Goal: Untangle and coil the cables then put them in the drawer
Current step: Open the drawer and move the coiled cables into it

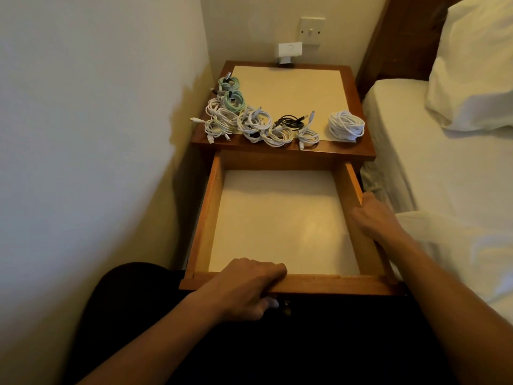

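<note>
Head view: a bed (444, 151) with white sheets lies right of the wooden nightstand (358, 112), and a plain wall runs along the nightstand's left. The nightstand's one drawer (206, 218) is pulled far out below its top, showing a bare pale floor with nothing in it.

The left hand (249, 287) grips the drawer's front board, fingers curled over its top edge and thumb underneath near the knob. The right hand (374, 215) holds the drawer's right side wall, fingers wrapped over its rim.

The cables (254, 122) all lie on the nightstand's top, none in the drawer. They already look coiled, so opening the drawer seems to be the step in hand. It should be drawn evenly with both hands and stopped before it leaves its runners. Each coil is then best lifted whole, so that no loops spring loose or snag a neighbour.

By count:
- two green coils (235, 102) at the top's left edge
- about five white coils (277, 136) crowded along its front, overlapping too much for a sure number
- one black cable (290, 122) among them
- one larger white bundle (346, 125) apart at front right
</note>
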`<state>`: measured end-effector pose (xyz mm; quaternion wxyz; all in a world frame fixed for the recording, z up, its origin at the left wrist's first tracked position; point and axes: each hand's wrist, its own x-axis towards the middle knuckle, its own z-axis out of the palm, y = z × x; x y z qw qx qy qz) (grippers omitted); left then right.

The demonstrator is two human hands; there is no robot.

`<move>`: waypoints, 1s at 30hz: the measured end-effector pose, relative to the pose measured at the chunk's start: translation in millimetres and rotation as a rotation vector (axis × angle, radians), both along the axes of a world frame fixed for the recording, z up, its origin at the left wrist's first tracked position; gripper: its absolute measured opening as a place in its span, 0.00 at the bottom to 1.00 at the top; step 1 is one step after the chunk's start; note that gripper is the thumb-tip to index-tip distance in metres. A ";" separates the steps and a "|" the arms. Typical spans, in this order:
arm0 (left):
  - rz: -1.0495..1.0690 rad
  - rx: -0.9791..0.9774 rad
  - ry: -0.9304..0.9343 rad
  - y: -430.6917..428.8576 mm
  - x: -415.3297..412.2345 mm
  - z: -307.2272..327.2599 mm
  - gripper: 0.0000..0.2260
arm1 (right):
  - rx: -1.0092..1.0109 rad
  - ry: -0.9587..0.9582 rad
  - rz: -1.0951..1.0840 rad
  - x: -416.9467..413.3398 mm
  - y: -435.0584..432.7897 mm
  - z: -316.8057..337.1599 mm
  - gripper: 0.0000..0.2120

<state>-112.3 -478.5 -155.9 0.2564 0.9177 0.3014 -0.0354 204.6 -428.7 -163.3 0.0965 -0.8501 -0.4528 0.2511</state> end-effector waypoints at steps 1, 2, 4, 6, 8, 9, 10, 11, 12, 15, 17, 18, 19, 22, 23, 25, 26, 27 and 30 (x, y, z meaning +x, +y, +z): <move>-0.007 -0.016 -0.004 0.6 -2.8 0.3 0.13 | 0.008 0.000 0.000 -1.3 -2.1 -1.4 0.10; -0.009 -0.031 -0.005 1.0 -4.8 0.5 0.13 | 0.021 -0.001 -0.001 -2.5 -3.6 -2.5 0.10; -0.018 -0.048 -0.018 1.4 -6.4 0.9 0.13 | 0.029 -0.002 -0.007 -4.0 -6.1 -4.5 0.09; -0.029 -0.051 -0.026 1.6 -7.1 4.1 0.13 | 0.042 -0.005 -0.009 -2.3 -7.0 -6.1 0.09; -0.044 -0.011 -0.047 2.7 -6.1 9.7 0.14 | 0.054 -0.004 -0.009 2.2 -3.6 -4.5 0.09; -0.055 0.008 -0.058 4.8 -5.0 13.0 0.14 | 0.055 -0.010 -0.010 4.6 -2.4 -3.9 0.09; -0.058 0.002 -0.054 6.3 -5.0 15.4 0.14 | 0.052 -0.014 -0.012 5.3 -3.0 -4.0 0.09; -0.059 -0.010 -0.042 8.2 -7.5 14.9 0.15 | 0.058 -0.015 -0.017 3.2 -2.6 -4.3 0.09; -0.059 -0.018 -0.022 11.5 -12.0 12.7 0.15 | 0.062 -0.015 -0.026 -0.5 -1.9 -6.2 0.10; -0.005 0.053 0.043 28.8 -33.3 0.0 0.16 | 0.062 0.018 -0.055 -23.0 3.4 -14.8 0.12; 0.015 0.096 0.038 42.5 -37.4 -7.8 0.17 | 0.069 0.025 -0.084 -30.1 12.2 -18.4 0.11; 0.016 0.086 0.032 48.1 -32.5 -8.8 0.17 | 0.085 0.003 -0.093 -27.3 17.8 -19.3 0.09; 0.019 0.071 0.022 52.4 -24.0 -9.5 0.17 | 0.114 -0.018 -0.097 -21.9 24.5 -18.6 0.09; 0.052 0.016 -0.014 63.4 4.7 -13.3 0.15 | 0.134 -0.013 -0.128 -2.2 42.9 -7.9 0.17; 0.068 0.002 -0.027 65.4 9.0 -16.3 0.14 | 0.107 -0.012 -0.117 2.2 46.8 -5.8 0.17; 0.086 0.003 -0.027 64.5 9.8 -24.9 0.13 | 0.053 -0.024 -0.082 5.9 45.9 -7.4 0.14; 0.087 0.015 -0.019 64.0 8.4 -29.0 0.13 | 0.061 -0.027 -0.068 6.2 43.9 -11.1 0.11; 0.096 0.029 -0.017 64.3 7.2 -31.1 0.13 | 0.095 -0.024 -0.063 5.7 42.4 -15.1 0.09; 0.132 0.098 -0.015 80.7 11.6 -28.0 0.15 | 0.247 -0.035 -0.112 6.9 45.5 -20.1 0.08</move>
